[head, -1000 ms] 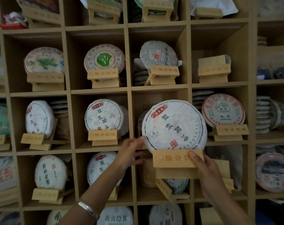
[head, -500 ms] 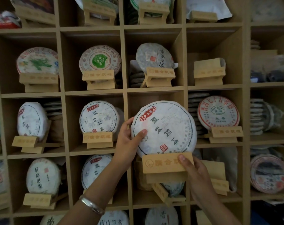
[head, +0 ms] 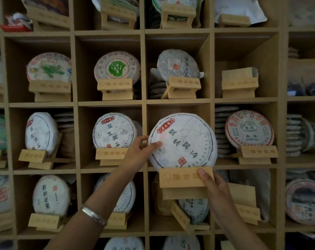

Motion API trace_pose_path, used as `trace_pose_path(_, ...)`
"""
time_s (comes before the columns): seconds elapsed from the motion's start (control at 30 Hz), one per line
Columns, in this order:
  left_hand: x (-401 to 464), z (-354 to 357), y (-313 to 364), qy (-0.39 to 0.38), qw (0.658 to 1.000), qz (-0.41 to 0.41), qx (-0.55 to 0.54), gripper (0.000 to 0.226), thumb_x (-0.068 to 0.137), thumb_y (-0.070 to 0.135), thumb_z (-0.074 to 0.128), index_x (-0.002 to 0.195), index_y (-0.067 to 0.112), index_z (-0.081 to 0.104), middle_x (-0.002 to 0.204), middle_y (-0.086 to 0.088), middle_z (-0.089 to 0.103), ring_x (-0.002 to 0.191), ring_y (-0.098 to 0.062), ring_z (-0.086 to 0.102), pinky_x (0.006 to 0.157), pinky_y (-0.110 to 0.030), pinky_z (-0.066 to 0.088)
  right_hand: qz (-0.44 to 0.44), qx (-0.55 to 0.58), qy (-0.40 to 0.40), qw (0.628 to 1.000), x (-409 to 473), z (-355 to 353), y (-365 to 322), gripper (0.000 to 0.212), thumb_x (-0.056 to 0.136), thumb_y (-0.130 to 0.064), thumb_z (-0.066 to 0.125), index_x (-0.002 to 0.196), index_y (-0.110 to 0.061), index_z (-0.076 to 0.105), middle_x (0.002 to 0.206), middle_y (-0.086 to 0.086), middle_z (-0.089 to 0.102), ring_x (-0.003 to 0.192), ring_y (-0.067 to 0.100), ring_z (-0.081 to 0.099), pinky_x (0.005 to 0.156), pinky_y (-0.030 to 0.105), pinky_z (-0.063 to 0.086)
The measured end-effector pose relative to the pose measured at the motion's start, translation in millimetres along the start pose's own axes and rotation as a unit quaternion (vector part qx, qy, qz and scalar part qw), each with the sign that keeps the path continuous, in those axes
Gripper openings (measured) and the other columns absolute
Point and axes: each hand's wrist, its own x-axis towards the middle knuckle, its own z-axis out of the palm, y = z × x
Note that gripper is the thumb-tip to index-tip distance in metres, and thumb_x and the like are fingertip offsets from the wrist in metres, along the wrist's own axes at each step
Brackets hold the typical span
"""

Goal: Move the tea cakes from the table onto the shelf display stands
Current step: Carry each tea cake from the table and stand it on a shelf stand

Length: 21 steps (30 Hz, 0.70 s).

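A tall light-wood cubby shelf (head: 144, 101) is divided into square compartments. In most compartments a pale wooden display stand with an engraved front bar (head: 114, 88) is set on the board, and a round paper-wrapped tea cake (head: 117, 67) is propped on it. Flat grey wrapped cakes (head: 223, 130) are stacked at the back of some compartments. One stand (head: 238, 83) carries no propped cake

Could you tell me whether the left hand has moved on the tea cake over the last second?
Yes. The left hand has climbed the tea cake, from its lower left edge near the wooden stand to mid-height, thumb now on its face.
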Motion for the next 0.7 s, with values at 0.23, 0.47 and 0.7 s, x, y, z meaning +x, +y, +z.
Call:
trace_pose_path(0.23, -3.5, 0.1, -18.4, -0.123, 0.99, -0.058, -0.033, 0.077, 0.067, 0.044, 0.085, 0.132, 0.024, 0.049, 0.118, 0.0, 0.071, 0.111, -0.018, 0.066, 0.097, -0.044, 0.053, -0.017, -0.007, 0.003, 1.0, 44.5, 10.3, -8.6, 0.062, 0.051, -0.08, 0.075, 0.101, -0.044, 0.073, 0.106, -0.007, 0.075, 0.108, 0.021, 0.067, 0.096, 0.048, 0.052)
trace_pose_path(0.47, 24.0, 8.6, -31.3, -0.096, 0.987, -0.032, -0.127, 0.05, 0.078, 0.018, 0.08, 0.122, 0.017, 0.057, 0.109, -0.005, 0.076, 0.099, -0.016, 0.073, 0.071, -0.031, 0.06, 0.002, -0.009, -0.02, 1.0, 85.0, 13.2, -4.6, 0.074, 0.05, -0.074, 0.08, 0.105, -0.026, 0.073, 0.108, 0.0, 0.076, 0.109, 0.022, 0.067, 0.103, 0.052, 0.048)
trace_pose_path(0.7, 59.1, 12.8, -49.4, -0.085, 0.986, -0.049, -0.131, 0.048, 0.079, 0.013, 0.08, 0.121, 0.018, 0.057, 0.106, -0.006, 0.076, 0.098, -0.017, 0.073, 0.074, -0.035, 0.061, 0.019, -0.059, -0.071, 0.996, 123.2, 6.0, -0.7, 0.063, 0.061, -0.062, 0.074, 0.113, -0.026, 0.067, 0.111, 0.0, 0.074, 0.107, 0.019, 0.068, 0.096, 0.041, 0.054)
